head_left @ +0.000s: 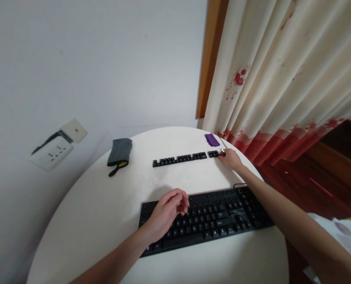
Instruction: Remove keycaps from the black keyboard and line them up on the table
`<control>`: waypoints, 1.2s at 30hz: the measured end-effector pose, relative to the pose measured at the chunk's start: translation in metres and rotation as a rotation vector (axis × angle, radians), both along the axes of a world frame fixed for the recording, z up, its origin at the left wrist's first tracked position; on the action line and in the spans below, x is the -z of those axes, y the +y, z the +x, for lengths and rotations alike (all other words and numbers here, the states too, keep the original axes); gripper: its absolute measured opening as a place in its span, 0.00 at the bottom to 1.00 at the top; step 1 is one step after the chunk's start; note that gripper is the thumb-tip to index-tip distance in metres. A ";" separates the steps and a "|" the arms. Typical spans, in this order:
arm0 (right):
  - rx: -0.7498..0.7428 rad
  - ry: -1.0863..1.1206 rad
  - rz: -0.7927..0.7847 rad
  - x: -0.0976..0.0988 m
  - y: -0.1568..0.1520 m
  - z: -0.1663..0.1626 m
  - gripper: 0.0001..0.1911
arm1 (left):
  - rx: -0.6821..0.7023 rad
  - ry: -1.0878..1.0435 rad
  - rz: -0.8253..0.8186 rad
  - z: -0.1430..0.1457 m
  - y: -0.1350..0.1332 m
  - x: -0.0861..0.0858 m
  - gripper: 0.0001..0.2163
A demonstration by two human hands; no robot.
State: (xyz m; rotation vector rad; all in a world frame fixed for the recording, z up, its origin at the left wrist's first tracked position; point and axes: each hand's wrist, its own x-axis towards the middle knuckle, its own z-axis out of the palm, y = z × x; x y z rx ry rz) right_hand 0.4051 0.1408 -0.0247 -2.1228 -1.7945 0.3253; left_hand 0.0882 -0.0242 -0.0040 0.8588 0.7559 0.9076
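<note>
A black keyboard (210, 215) lies across the near part of the white round table (110, 232). Over its left part is my left hand (171, 211), fingers curled in and thumb against them; nothing shows in it, though the inside of the grip is hidden. My right hand (231, 159) reaches far forward to the right end of a line of black keycaps. Its fingers pinch a small shiny metal piece (221, 150). Close to those fingertips sits a short group of keycaps (213, 154), with a longer row of keycaps (179, 159) to its left.
A purple folded cloth (212, 139) lies beyond my right hand. On the left, near the table edge, is a grey pouch (120, 152) with a dark loop. A wall with a socket (51, 152) and a floral curtain (270, 86) border the table.
</note>
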 end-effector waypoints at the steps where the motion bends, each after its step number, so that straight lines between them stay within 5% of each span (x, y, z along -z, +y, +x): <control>1: 0.000 0.009 0.005 0.000 -0.001 -0.001 0.07 | 0.000 -0.001 0.003 0.000 0.000 0.000 0.10; 7: 0.011 0.093 0.105 -0.013 -0.007 0.001 0.08 | 0.006 -0.002 0.015 -0.001 0.001 0.001 0.10; 10: 0.022 0.158 0.194 -0.030 -0.022 0.008 0.17 | 0.006 0.010 0.013 -0.001 0.001 0.001 0.10; 13: -0.005 0.346 0.360 -0.049 -0.055 0.019 0.27 | 0.007 0.014 0.010 -0.002 0.001 0.001 0.10; 18: 0.117 0.478 0.619 -0.064 -0.135 0.032 0.26 | 0.019 0.020 0.015 -0.001 0.002 -0.002 0.10; 23: 0.197 0.592 0.421 -0.038 -0.186 0.034 0.21 | 0.027 0.028 0.024 -0.001 0.003 -0.002 0.10; 28: 0.139 0.524 0.287 -0.014 -0.199 0.031 0.21 | 0.037 0.031 0.039 -0.002 0.003 0.001 0.10; 36: 0.024 0.321 0.255 -0.019 -0.190 0.022 0.22 | 0.027 0.031 0.042 0.000 0.001 -0.004 0.10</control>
